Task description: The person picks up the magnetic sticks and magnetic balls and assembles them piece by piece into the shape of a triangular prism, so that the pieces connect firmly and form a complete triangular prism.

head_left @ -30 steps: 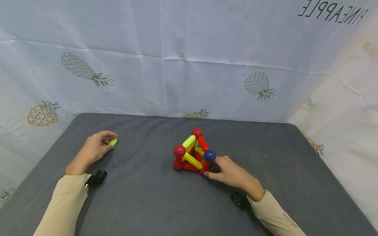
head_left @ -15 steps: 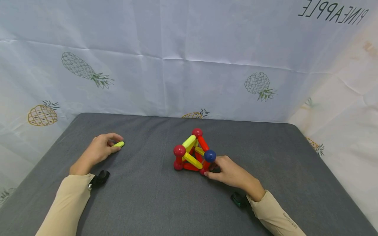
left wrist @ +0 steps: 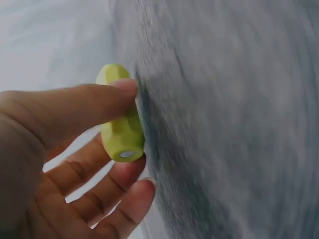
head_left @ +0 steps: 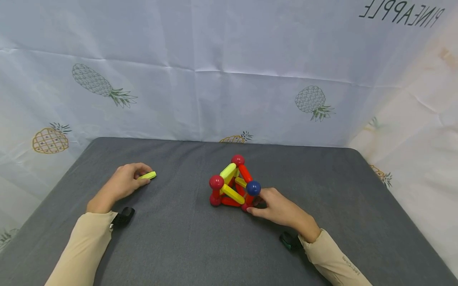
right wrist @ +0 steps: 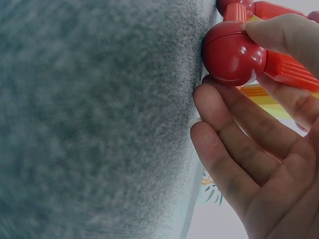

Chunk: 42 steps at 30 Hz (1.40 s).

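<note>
Between thumb and fingers, my left hand (head_left: 123, 183) pinches a yellow-green magnetic rod (left wrist: 123, 135), low over the grey cloth left of centre. One end of the rod shows a small silvery spot in the left wrist view. At the middle of the table stands a frame of magnetic rods and balls, with red balls (head_left: 216, 182), a blue ball (head_left: 253, 188), and red and yellow rods (head_left: 233, 194). My right hand (head_left: 280, 207) grips its near right corner. In the right wrist view the thumb and fingers lie around a red ball (right wrist: 233, 54) there.
A grey cloth (head_left: 171, 242) covers the table. Behind it hangs a white curtain (head_left: 200, 107) printed with pineapples, and it continues down the right side. Each wrist wears a black camera; the left one (head_left: 123, 216) sits close over the cloth.
My left hand has slid to the right and slightly nearer with the yellow-green rod, whose end now sticks out further. The right hand and the frame have stayed in place.
</note>
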Motion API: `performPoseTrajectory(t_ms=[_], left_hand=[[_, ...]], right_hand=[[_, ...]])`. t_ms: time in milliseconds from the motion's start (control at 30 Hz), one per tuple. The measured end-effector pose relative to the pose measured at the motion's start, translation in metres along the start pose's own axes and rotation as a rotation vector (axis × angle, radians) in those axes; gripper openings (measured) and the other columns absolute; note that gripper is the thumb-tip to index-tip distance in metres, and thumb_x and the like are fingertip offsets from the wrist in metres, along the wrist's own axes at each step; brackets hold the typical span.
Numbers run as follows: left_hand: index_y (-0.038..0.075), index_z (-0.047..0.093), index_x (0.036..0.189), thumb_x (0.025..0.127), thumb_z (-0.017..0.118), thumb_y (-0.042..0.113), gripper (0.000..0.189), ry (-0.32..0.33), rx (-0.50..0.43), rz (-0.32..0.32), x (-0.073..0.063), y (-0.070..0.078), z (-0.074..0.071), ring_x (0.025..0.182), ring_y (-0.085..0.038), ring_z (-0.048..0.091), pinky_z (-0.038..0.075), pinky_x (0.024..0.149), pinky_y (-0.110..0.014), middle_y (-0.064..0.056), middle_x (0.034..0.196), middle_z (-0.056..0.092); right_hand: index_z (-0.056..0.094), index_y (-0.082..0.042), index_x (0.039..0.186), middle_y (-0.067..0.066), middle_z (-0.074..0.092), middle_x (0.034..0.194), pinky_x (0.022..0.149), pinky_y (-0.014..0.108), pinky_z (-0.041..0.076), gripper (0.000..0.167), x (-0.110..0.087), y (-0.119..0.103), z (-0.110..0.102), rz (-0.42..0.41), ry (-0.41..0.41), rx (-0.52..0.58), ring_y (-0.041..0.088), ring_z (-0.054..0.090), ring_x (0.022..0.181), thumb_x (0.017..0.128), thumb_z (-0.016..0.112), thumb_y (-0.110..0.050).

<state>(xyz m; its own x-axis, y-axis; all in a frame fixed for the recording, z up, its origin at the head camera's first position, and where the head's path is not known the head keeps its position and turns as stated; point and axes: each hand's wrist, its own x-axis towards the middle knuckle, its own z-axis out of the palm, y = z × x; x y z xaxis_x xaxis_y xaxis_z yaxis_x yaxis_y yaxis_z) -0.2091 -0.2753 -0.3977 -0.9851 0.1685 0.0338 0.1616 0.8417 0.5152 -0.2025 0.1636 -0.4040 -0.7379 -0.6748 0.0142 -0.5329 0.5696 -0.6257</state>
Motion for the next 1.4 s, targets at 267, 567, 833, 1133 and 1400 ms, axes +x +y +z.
performPoseTrajectory(t_ms=[267, 567, 833, 1133, 1400], left_hand=[[0.003, 0.068, 0.119, 0.092, 0.069, 0.008, 0.028, 0.071, -0.033, 0.049, 0.002, 0.019, 0.011, 0.089, -0.024, 0.056, 0.045, 0.074, -0.038, -0.017, 0.110, 0.067], [0.007, 0.069, 0.115, 0.091, 0.071, 0.008, 0.025, 0.123, -0.081, 0.122, 0.005, 0.039, 0.024, 0.091, -0.024, 0.060, 0.048, 0.076, -0.038, -0.012, 0.109, 0.069], [0.008, 0.070, 0.113, 0.089, 0.072, 0.008, 0.024, 0.160, -0.105, 0.184, 0.003, 0.055, 0.031, 0.087, -0.020, 0.061, 0.050, 0.074, -0.035, -0.008, 0.107, 0.071], [0.005, 0.069, 0.116, 0.089, 0.071, 0.002, 0.027, 0.182, -0.120, 0.256, 0.001, 0.073, 0.032, 0.089, -0.020, 0.060, 0.052, 0.079, -0.040, -0.009, 0.108, 0.070], [0.005, 0.069, 0.115, 0.088, 0.073, 0.004, 0.027, 0.202, -0.119, 0.337, 0.001, 0.094, 0.034, 0.087, -0.016, 0.059, 0.054, 0.078, -0.038, -0.005, 0.105, 0.069]], right_hand=[[0.065, -0.010, 0.114, 0.000, 0.074, 0.101, 0.080, 0.026, 0.057, 0.027, 0.000, 0.000, 0.000, 0.007, -0.001, 0.001, 0.007, 0.069, 0.087, 0.092, 0.070, -0.025], [0.066, -0.008, 0.113, 0.001, 0.075, 0.100, 0.080, 0.027, 0.058, 0.029, 0.001, 0.000, -0.001, 0.009, -0.018, 0.017, 0.008, 0.071, 0.087, 0.093, 0.071, -0.028], [0.065, -0.006, 0.113, 0.003, 0.075, 0.101, 0.080, 0.027, 0.058, 0.030, 0.001, 0.002, 0.000, -0.003, -0.029, 0.032, 0.009, 0.071, 0.087, 0.093, 0.070, -0.028], [0.066, -0.006, 0.113, 0.003, 0.075, 0.101, 0.079, 0.028, 0.058, 0.030, 0.001, 0.001, 0.000, -0.003, -0.028, 0.032, 0.010, 0.071, 0.088, 0.093, 0.070, -0.028], [0.066, -0.006, 0.110, 0.003, 0.075, 0.099, 0.079, 0.028, 0.058, 0.028, -0.001, 0.003, -0.001, -0.005, -0.018, 0.030, 0.010, 0.071, 0.087, 0.093, 0.070, -0.028]])
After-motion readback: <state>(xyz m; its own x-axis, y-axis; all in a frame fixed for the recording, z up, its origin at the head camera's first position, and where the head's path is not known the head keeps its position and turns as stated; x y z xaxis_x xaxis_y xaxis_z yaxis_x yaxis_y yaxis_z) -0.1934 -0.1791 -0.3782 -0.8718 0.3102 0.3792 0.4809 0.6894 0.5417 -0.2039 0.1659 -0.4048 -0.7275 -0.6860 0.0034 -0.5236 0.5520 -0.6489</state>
